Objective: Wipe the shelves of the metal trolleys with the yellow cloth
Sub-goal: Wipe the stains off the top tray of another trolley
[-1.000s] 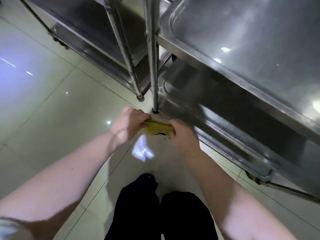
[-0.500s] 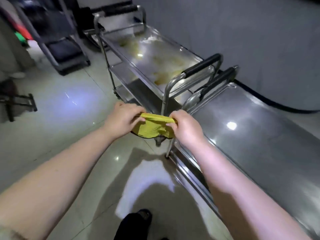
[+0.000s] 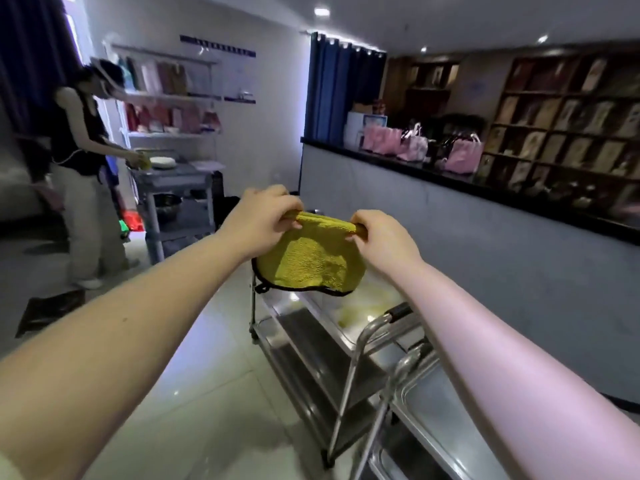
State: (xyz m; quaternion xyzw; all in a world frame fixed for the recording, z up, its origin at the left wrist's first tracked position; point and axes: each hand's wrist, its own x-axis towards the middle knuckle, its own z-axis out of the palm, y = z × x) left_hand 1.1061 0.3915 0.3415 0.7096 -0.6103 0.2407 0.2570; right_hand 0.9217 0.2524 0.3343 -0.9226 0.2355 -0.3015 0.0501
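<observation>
We lose part of the far trolley (image 3: 360, 306) behind the yellow cloth (image 3: 308, 261). The near trolley (image 3: 436, 420) runs off the bottom edge.

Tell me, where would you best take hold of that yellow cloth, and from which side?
Take the yellow cloth along its folded top edge, one end per hand, coming from above on the near side. That edge is bunched into a thick roll fingers can pinch, as the left hand and right hand do now; the rest hangs loose below and would probably flop.
</observation>
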